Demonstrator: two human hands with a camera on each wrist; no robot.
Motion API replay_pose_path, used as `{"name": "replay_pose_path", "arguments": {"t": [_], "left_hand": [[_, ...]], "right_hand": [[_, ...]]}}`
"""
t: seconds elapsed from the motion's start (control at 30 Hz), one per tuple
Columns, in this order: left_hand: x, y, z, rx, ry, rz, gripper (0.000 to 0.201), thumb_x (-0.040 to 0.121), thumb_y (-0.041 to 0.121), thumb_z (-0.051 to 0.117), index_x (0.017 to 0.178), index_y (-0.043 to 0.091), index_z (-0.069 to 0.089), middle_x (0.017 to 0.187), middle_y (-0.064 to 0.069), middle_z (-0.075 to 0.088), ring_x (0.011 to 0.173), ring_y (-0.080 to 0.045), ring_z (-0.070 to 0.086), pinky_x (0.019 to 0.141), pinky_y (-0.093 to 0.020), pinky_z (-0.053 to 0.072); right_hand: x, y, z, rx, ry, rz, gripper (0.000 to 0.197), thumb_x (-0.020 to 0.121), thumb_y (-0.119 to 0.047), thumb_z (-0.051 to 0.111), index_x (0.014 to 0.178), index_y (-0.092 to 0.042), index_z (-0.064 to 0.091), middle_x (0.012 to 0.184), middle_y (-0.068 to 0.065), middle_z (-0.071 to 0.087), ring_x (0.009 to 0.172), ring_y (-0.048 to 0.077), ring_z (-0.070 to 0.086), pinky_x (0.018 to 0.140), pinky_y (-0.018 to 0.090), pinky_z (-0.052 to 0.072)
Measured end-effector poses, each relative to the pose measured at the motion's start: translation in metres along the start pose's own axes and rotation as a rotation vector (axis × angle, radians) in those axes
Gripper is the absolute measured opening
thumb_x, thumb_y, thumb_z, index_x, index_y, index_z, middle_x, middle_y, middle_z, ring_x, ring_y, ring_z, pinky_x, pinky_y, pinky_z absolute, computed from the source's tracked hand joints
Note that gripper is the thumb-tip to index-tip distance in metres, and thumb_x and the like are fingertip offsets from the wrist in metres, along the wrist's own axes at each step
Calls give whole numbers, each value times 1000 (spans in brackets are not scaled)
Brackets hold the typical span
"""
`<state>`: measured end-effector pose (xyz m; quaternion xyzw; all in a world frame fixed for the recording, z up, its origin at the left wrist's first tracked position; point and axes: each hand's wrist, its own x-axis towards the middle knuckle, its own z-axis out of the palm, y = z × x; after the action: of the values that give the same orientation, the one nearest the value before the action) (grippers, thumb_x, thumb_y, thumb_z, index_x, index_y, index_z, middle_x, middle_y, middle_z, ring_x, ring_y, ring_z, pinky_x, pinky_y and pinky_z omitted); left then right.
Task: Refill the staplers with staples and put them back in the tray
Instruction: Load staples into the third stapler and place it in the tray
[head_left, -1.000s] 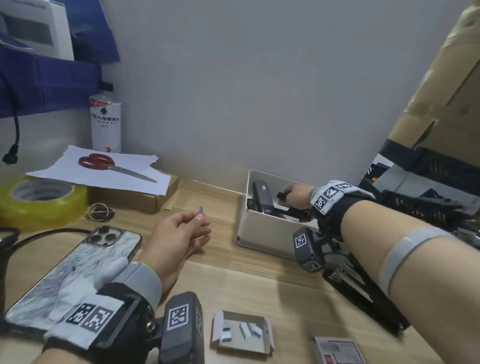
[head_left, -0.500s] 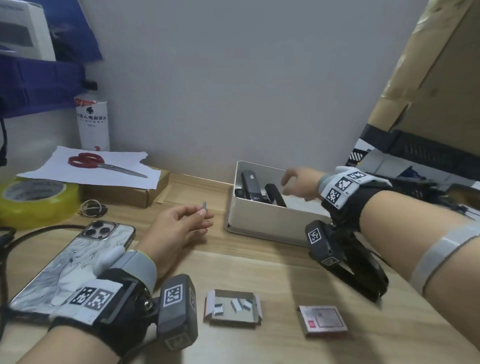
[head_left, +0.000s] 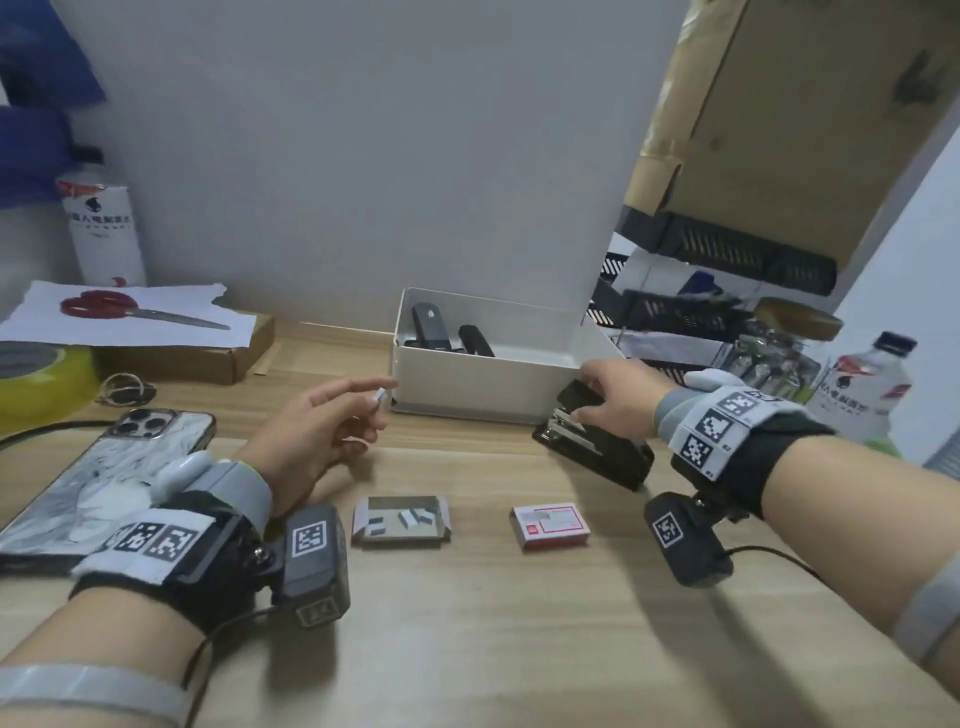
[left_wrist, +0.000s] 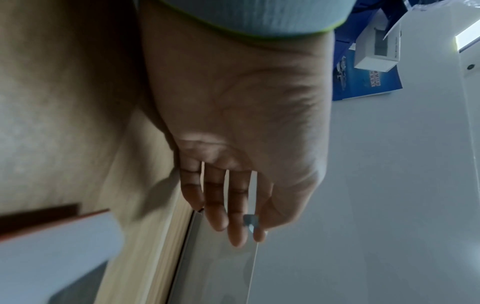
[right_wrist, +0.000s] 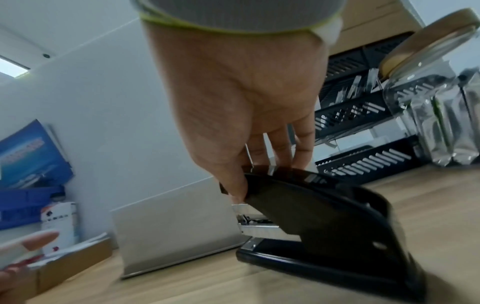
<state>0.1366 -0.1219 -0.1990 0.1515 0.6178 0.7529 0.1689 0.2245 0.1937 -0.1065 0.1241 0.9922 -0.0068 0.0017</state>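
A large black stapler (head_left: 597, 441) (right_wrist: 324, 222) stands on the wooden desk just right of the white tray (head_left: 467, 384). My right hand (head_left: 608, 400) (right_wrist: 249, 181) grips its front top, thumb on one side and fingers on the other; the metal magazine shows under the lid. My left hand (head_left: 363, 400) (left_wrist: 249, 224) hovers left of the tray and pinches a small strip of staples (head_left: 381, 396) (left_wrist: 250, 220) between thumb and fingertips. Two black staplers (head_left: 431, 327) lie inside the tray.
An open staple box (head_left: 400, 521) with loose strips and a shut red-and-white staple box (head_left: 550, 526) lie near the front. A phone (head_left: 98, 478), yellow tape roll (head_left: 41, 379), scissors (head_left: 104, 306) on paper, a bottle (head_left: 862, 384), a jar and black racks (head_left: 717, 306) ring the desk.
My right hand left the tray, where a stapler now lies, and took hold of the large stapler on the desk. My left hand moved slightly right toward the tray, still holding the staples.
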Motion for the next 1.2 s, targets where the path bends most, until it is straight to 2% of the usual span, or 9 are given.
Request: {"name": "replay_pose_path", "arguments": {"t": [0.2,0.4,0.53,0.63,0.73,0.83,1.03,1.13,1.2], "left_hand": [[-3,1,7,50,47,10,15,95,3,56,98,10,70,74,-9,65,61,-16,59,49,-16,47],[-6,-2,7,91,41,53,11,95,7,62,104,10,67,88,-16,73,79,-25,74,58,-30,59],[-6,-7,7,135,11,78,18,94,9,67,111,9,68,101,-22,76,98,-35,75,84,-50,60],[-4,-9,9,138,-12,79,25,94,8,65,119,12,67,102,-20,76,98,-34,75,79,-45,63],[-3,-9,10,216,-33,45,33,93,10,66,125,11,64,101,-14,79,98,-28,76,84,-39,61],[-1,-11,11,331,-37,27,28,86,14,71,114,10,68,101,-9,80,97,-23,77,92,-44,58],[0,-13,12,386,-28,23,11,92,9,67,102,7,69,102,-10,79,96,-23,77,89,-45,60],[0,-12,12,420,-33,2,12,93,12,67,103,7,69,101,-11,78,93,-28,77,87,-44,62],[-1,-10,13,440,-46,-4,11,93,14,67,102,8,68,101,-12,78,87,-30,77,78,-38,63]], "right_hand": [[-3,-53,6,291,20,-266,39,86,-31,71,124,-27,62,109,-3,67,90,14,59,85,26,50],[-3,-89,17,381,3,-358,38,86,-31,71,123,-29,64,103,-7,64,93,14,60,88,25,48],[-7,-68,18,468,45,-219,29,85,-45,69,109,-29,68,100,-4,68,92,15,65,87,32,53],[-15,-43,21,668,45,18,30,91,-43,61,102,-15,66,92,4,67,76,18,64,72,33,56],[-26,-30,26,990,-53,177,29,97,-32,56,101,-4,63,90,16,67,74,23,67,77,39,60],[-32,-30,27,1093,-95,223,34,99,-29,52,108,2,62,94,20,69,80,26,68,77,37,61],[-33,-32,27,1158,-83,302,29,96,-26,54,107,-2,65,93,16,76,94,24,72,80,42,61],[-32,-34,28,1200,-96,352,27,94,-22,55,106,-1,66,87,14,78,91,21,73,80,43,61],[-31,-36,28,1216,-89,370,27,92,-20,55,105,1,67,86,15,77,86,21,72,77,41,61]]}}
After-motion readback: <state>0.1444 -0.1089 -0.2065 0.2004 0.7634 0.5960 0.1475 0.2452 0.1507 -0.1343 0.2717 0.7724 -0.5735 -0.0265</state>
